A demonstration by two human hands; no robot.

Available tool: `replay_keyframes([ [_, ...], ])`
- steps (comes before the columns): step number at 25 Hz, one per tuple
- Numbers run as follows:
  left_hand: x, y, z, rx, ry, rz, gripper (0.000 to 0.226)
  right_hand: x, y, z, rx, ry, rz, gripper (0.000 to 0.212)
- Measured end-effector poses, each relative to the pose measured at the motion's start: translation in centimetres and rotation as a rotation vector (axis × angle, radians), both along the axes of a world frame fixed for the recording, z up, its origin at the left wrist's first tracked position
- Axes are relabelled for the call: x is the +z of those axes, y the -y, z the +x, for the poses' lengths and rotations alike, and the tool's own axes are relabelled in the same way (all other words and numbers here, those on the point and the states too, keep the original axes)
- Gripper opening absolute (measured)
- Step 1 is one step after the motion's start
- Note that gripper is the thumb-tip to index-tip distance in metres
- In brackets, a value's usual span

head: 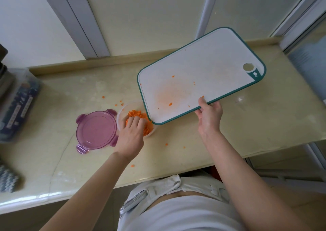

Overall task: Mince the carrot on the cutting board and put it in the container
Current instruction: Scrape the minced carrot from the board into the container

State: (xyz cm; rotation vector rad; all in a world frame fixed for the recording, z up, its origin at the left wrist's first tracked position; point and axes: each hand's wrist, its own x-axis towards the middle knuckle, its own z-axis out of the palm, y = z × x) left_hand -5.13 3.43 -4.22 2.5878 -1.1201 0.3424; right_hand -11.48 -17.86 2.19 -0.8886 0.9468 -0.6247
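Your right hand pinches the near edge of the cutting board, thumb on top, tilting it over the container; your left hand rests curled fingers on the minced carrot inside; purple lid lies just beside.

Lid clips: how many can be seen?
4 clips, all on the purple lid: one far-left, one far-right by the container, one near-left, one near-right by the left hand. None seems hidden.

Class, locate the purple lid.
In the head view, the round translucent purple plastic lid lies flat on the beige counter, just left of the clear round container holding minced carrot.
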Motion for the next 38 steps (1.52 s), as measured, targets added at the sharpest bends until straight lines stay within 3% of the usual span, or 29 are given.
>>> replay_keyframes([
  [2,-0.3,0.8,-0.4,0.007,-0.034,0.034,0.031,-0.1,0.6,-0.5,-0.022,0.020,0.019,0.019],
  [7,-0.4,2.2,-1.2,0.020,-0.103,0.107,0.021,-1.1,2.2,-2.6,-0.092,0.068,0.093,0.021],
  [11,-0.6,2.9,-1.5,0.050,-0.118,0.150,0.012,-2.2,3.3,-4.4,-0.155,0.021,0.179,0.021],
  [18,-0.1,3.4,-1.9,0.094,-0.171,0.197,0.019,-4.6,4.3,-6.8,-0.194,-0.043,0.278,0.016],
  [24,0.2,3.7,-1.9,0.089,-0.146,0.206,0.019,-6.4,4.7,-7.5,-0.137,-0.101,0.329,0.035],
  [31,-0.1,4.3,-2.1,0.094,-0.156,0.210,0.018,-7.3,5.9,-8.0,0.151,-0.451,0.321,0.036],
  [38,-0.1,4.6,-2.0,0.089,-0.182,0.202,0.012,-6.7,6.2,-8.5,0.607,-1.009,-0.151,0.044],
])
